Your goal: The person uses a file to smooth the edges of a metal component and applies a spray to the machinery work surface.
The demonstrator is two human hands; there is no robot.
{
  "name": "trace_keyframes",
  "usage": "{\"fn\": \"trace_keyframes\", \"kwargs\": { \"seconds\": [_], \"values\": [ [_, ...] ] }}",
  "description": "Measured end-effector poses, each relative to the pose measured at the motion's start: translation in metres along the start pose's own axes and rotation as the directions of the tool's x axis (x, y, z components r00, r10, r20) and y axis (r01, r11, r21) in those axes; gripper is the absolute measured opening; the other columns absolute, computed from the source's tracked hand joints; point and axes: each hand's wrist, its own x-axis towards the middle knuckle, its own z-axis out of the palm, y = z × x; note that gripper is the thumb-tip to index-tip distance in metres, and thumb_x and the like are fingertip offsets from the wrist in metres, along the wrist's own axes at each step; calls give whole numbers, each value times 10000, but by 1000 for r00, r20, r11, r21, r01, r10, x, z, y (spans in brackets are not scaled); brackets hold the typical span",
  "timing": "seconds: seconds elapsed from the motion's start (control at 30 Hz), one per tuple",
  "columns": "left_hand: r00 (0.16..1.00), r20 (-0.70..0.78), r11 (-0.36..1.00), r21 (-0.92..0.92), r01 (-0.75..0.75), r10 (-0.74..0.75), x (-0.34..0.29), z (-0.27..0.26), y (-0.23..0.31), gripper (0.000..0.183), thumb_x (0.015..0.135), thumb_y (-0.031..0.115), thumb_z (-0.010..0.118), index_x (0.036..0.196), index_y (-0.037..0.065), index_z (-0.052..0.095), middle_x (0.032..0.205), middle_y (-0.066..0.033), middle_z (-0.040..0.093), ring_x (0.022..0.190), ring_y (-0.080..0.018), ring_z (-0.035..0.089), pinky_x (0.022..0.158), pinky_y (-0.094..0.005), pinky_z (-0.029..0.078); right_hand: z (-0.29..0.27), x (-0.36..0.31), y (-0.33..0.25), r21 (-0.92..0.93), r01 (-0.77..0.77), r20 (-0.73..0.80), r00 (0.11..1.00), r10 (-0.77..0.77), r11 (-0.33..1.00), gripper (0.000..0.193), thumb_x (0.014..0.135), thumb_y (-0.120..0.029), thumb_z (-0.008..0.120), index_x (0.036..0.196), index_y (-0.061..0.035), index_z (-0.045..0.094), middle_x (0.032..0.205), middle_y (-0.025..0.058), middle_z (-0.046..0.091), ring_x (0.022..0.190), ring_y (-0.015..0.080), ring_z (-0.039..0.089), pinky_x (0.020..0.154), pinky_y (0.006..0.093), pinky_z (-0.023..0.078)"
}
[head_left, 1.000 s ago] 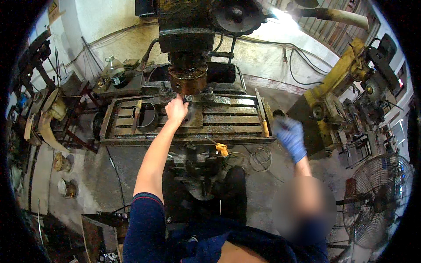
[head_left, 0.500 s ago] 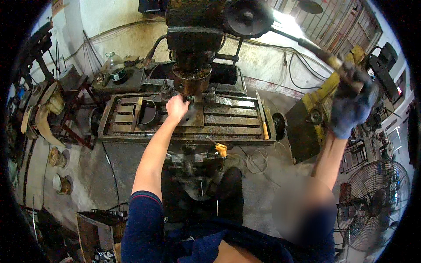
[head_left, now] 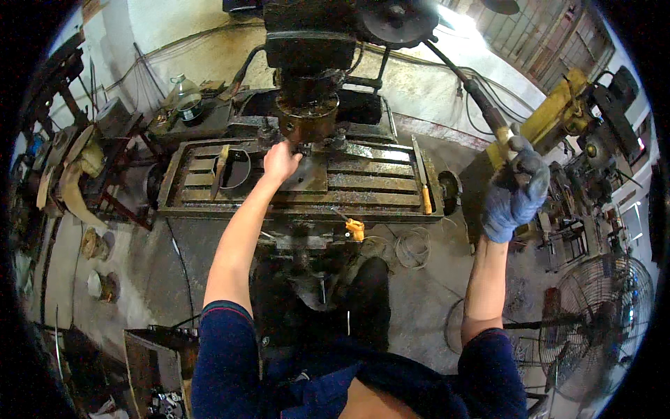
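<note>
My bare left hand (head_left: 280,162) is closed just below the spindle (head_left: 307,123) of a large, dirty drilling or milling machine. Its fingers curl at a small dark part that I cannot make out. In a grey-blue glove, my right hand (head_left: 516,190) wraps round the end of a long feed lever (head_left: 483,100), which slopes down to the right from the machine's head. Under the spindle lies the slotted machine table (head_left: 370,208), strewn with metal chips. On its left side stands a pot of dark liquid (head_left: 239,170), with a brush (head_left: 220,170) at its edge.
A yellow-handled file (head_left: 426,198) lies along the table's right edge. At the front edge is a yellow-handled tool (head_left: 354,229). A plastic bottle (head_left: 188,105) stands at the back left, a large fan (head_left: 593,328) at lower right, and a wooden box (head_left: 155,370) at lower left.
My right hand has brought the lever's end down and to the left, nearer my body. The left hand stays by the spindle.
</note>
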Motion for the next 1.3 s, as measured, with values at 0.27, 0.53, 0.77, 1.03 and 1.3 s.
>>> {"fn": "trace_keyframes", "kwargs": {
  "seconds": [0.27, 0.53, 0.77, 1.03, 1.3],
  "values": [
    [965, -230, 992, 15, -124, 124, -71, -114, -46, 381, 703, 92, 574, 1084, 83, 560, 934, -129, 595, 820, -326, 578, 728, -399, 463, -1, -5, -5, -19, -68, -99, 993, 66, 998, 341, 888, -349, 416, 815, -51, 566, 866, 136, 572, 976, 312, 529, 969, 489, 304],
    [997, 77, 946, 323, -28, 3, -99, -139, -84, 517, 706, 149, 609, 1199, 81, 471, 944, -170, 601, 831, -339, 581, 750, -432, 441, -1, 6, -3, -23, -5, -59, 998, 4, 1000, 373, 859, -385, 464, 809, -28, 560, 929, 163, 603, 933, 274, 550, 916, 435, 353],
    [995, -100, 976, 216, 4, 18, -105, -137, -90, 322, 770, 72, 512, 1085, 42, 573, 857, -212, 576, 803, -369, 571, 706, -443, 443, 0, 7, -9, -17, -38, -68, 997, 37, 999, 383, 849, -393, 486, 823, -22, 580, 938, 166, 606, 941, 267, 546, 922, 415, 348],
    [993, -85, 984, 163, -65, 80, -105, -130, -97, 261, 794, 52, 480, 1025, 27, 599, 834, -237, 562, 786, -398, 563, 691, -465, 445, -2, 9, -9, 2, -42, -59, 997, 42, 999, 387, 854, -391, 476, 821, -19, 575, 934, 174, 608, 942, 263, 545, 921, 423, 353],
    [982, -152, 985, 149, -88, 111, -123, -159, -83, 202, 799, 93, 539, 963, 13, 623, 790, -220, 555, 729, -379, 561, 648, -450, 440, 1, 7, -8, 23, -25, -99, 995, 28, 999, 365, 866, -371, 455, 814, -25, 561, 911, 154, 593, 957, 291, 543, 947, 456, 332]
  ]
}}
